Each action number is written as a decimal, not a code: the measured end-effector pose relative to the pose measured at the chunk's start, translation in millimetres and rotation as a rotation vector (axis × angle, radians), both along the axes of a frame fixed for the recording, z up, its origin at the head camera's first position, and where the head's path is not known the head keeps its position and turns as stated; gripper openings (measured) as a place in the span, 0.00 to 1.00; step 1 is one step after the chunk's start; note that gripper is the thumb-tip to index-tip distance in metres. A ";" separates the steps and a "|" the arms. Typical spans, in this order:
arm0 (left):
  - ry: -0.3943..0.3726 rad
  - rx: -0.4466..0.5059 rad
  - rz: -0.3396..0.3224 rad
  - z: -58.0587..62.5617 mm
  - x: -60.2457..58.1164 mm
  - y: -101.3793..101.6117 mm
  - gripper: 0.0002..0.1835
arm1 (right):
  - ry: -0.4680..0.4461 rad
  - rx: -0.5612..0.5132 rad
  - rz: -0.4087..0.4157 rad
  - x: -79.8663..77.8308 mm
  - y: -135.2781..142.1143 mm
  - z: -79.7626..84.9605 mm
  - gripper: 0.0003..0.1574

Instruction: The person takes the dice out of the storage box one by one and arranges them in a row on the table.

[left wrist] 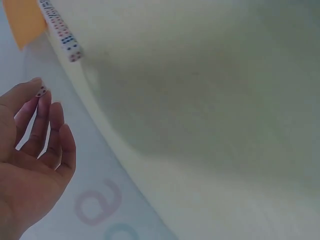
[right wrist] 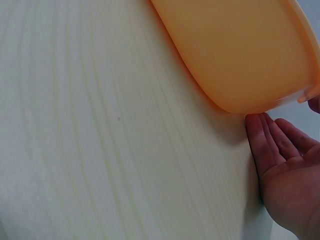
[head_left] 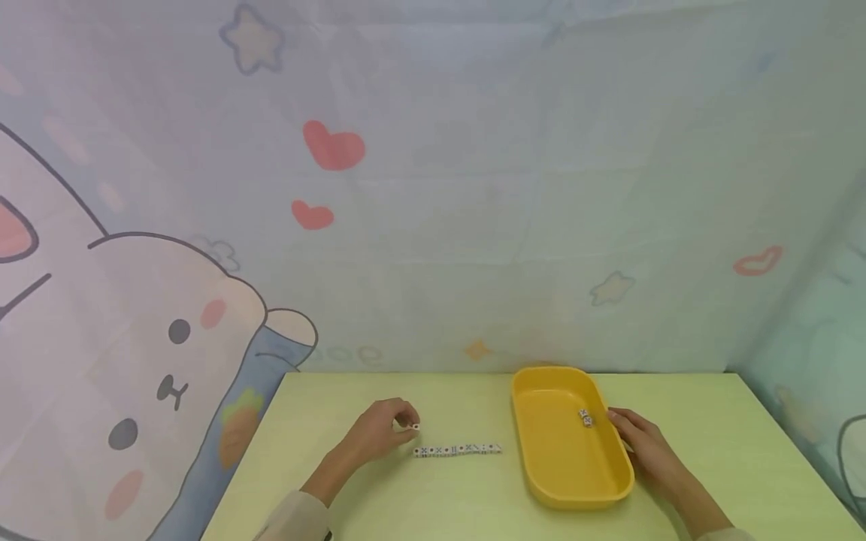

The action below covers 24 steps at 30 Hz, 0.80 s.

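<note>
My left hand (head_left: 384,430) pinches a small white die (head_left: 416,427) between thumb and fingertips, held just above the left end of a row of dice (head_left: 458,450). In the left wrist view the die (left wrist: 41,91) shows dark spots, and the other fingers are loosely bent. Several white dice make up the straight row, side by side on the table. At the right, my right hand (head_left: 646,447) holds the side of a yellow tray (head_left: 575,496), thumb at the rim and fingers against the outer wall. Two dice (head_left: 585,418) lie inside the tray near its right wall.
The pale yellow-green table (head_left: 406,503) ends at a cloth backdrop (head_left: 473,225) printed with hearts, stars and a rabbit. A dark cable (head_left: 841,451) hangs at the far right. The row lies between the left hand and the tray.
</note>
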<state>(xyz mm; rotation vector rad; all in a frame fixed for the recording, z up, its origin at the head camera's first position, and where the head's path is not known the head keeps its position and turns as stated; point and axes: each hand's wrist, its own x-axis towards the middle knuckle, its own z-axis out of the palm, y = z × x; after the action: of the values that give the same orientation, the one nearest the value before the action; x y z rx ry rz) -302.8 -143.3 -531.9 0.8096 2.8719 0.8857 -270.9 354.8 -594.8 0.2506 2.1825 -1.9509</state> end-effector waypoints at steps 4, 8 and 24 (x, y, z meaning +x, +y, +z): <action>-0.005 -0.022 0.004 -7.7 5.8 -12.4 0.04 | -0.007 0.007 -0.006 0.0 -0.4 -1.4 0.50; -0.038 -0.013 0.002 -13.8 8.3 -17.3 0.05 | -0.001 0.003 0.002 -0.1 0.5 -0.9 0.50; -0.092 0.044 -0.071 -29.7 10.9 -19.6 0.06 | 0.013 -0.081 -0.012 3.6 -0.3 -0.4 0.47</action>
<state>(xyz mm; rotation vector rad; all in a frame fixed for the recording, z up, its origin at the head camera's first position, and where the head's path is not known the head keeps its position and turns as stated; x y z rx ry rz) -291.9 -162.8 -561.6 0.8457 2.7358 0.9543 -267.3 354.5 -595.2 0.2392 2.1087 -2.0470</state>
